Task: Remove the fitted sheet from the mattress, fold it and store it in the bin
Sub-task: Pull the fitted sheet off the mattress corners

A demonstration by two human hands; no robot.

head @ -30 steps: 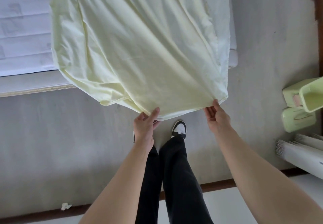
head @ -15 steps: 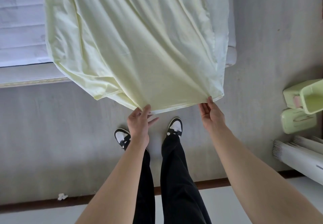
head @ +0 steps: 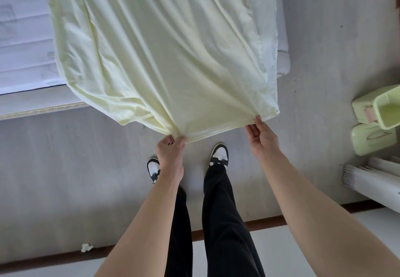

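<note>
Views: one only, the camera on my head; no second view shares the scene.
Facing: forward and steeply down, past my forearms to my shoes (head: 219, 154) on the floor (head: 65, 168).
Nearness: my arms fill the lower frame, close to the lens; the mattress (head: 23, 38) sits farther off, upper left.
Lens: wide-angle, edges bowed.

No readable text, label, brand, number or sign showed anywhere. The mattress (head: 23, 38) at the top left carried faint printed marks on its quilted cover, too blurred to make out as letters or figures.
</note>
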